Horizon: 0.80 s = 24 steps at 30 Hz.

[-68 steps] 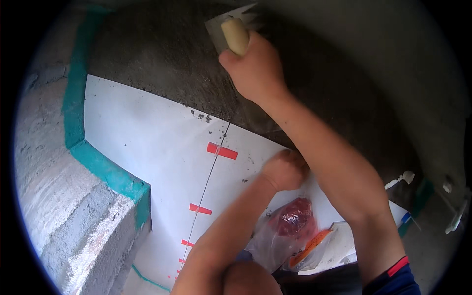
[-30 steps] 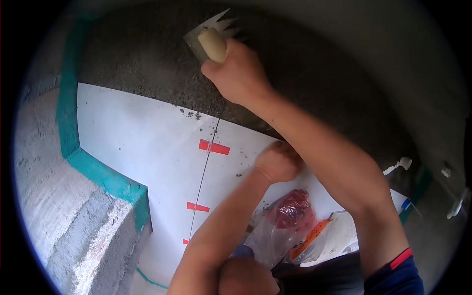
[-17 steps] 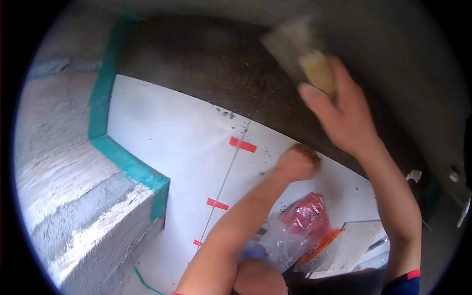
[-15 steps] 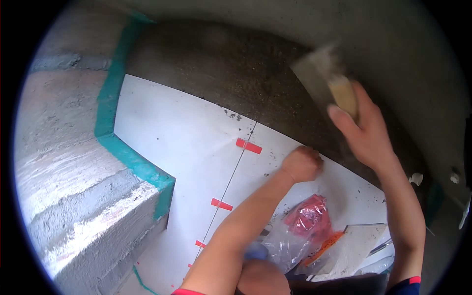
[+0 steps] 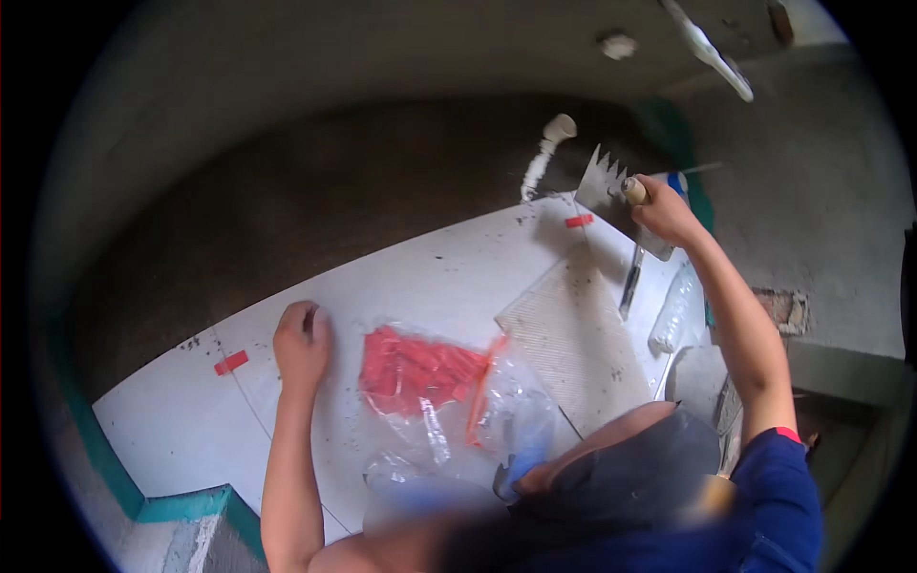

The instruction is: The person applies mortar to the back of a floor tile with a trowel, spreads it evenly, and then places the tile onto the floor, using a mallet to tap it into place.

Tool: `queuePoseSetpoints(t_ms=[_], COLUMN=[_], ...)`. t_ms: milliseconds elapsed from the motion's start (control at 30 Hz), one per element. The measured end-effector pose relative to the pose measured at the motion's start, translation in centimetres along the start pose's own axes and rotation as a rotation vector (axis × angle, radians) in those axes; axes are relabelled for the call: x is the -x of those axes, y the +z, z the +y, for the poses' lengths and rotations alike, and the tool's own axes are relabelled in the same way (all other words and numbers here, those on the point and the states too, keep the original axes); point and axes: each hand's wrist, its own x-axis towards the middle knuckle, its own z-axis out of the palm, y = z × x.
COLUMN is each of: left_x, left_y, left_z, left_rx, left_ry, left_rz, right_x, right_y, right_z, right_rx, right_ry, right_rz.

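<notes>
My right hand [image 5: 667,212] grips the pale handle of a notched trowel [image 5: 602,189], its toothed metal blade raised over the far right end of the white tiles. Loosely curled, my left hand [image 5: 302,342] hangs just over or on the white tiles [image 5: 325,296]; nothing shows in its fingers. Red tabs [image 5: 231,363] sit across the tile joints, one close to the left hand. Between my arms lies a clear plastic bag [image 5: 430,420] holding red plastic pieces. Beyond the tiles' far edge runs a dark, bare floor strip [image 5: 258,210].
A ribbed off-white panel [image 5: 578,334] lies right of the bag, with a dark slim tool [image 5: 631,282] and a clear plastic roll or bottle [image 5: 674,310] beside it. A white pipe [image 5: 546,158] rises near the far wall. Green bands [image 5: 91,439] edge the walls.
My view has swung to the right. The trowel, over the dark strip before, is now above the right end of the tiles. My left hand has come off the tiles' far edge.
</notes>
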Motion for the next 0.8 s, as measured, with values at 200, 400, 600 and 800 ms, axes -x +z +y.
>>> queuePoseSetpoints(t_ms=[200,400,600,800], left_x=[2.5,5.1,6.6,4.1], left_y=[-1.6,-1.7,-1.5,-1.1], left_z=[4.5,8.9,7.0,3.2], left_rx=[0.008,0.086,0.038,-0.138], left_ry=[-0.017,0.106,0.077,-0.027], left_rz=[-0.287,-0.515,-0.440,-0.156], right_x=[1.6,3.3,3.9,8.2], right_y=[7.3,13.8,14.9,13.3], right_z=[12.7,23.2,26.7,21.1], right_rx=[-0.003,0.014,0.025,0.093], right_ry=[0.344,0.383,0.408,0.213], right_rz=[0.103,0.025,0.042,0.474])
